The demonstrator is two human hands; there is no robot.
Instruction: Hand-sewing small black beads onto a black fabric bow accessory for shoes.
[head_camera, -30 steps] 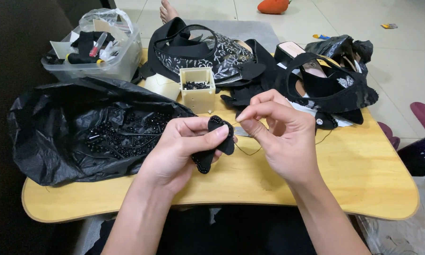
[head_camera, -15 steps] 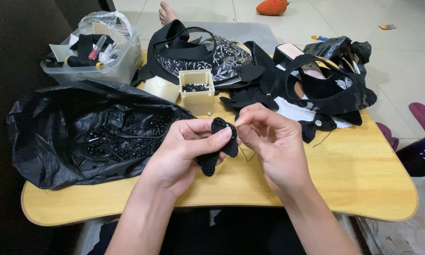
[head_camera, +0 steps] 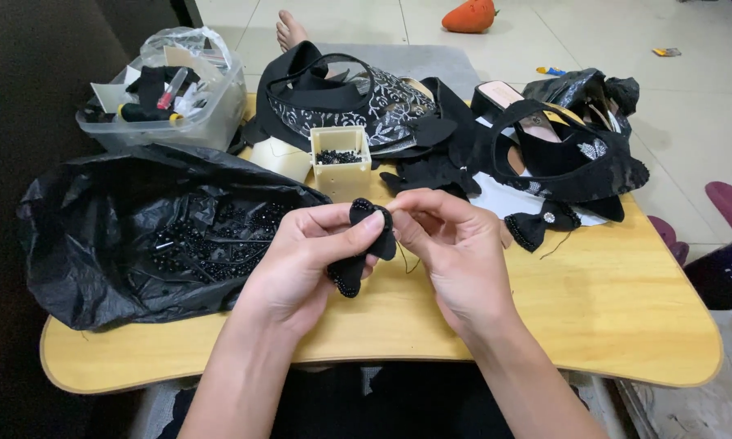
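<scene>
One small black bow with beads on its edge is sitting in the middle of the frame. The left hand is pinching it tight. The right hand is touching its right side, fingers closed narrow. One more black bow is lying to the right on the one wooden table. One small box of beads is standing above. One black bag is lying at the left.

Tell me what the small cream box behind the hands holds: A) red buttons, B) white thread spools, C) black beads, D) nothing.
C: the box shows a layer of small black beads inside, just beyond the left hand holding the black bow.
</scene>
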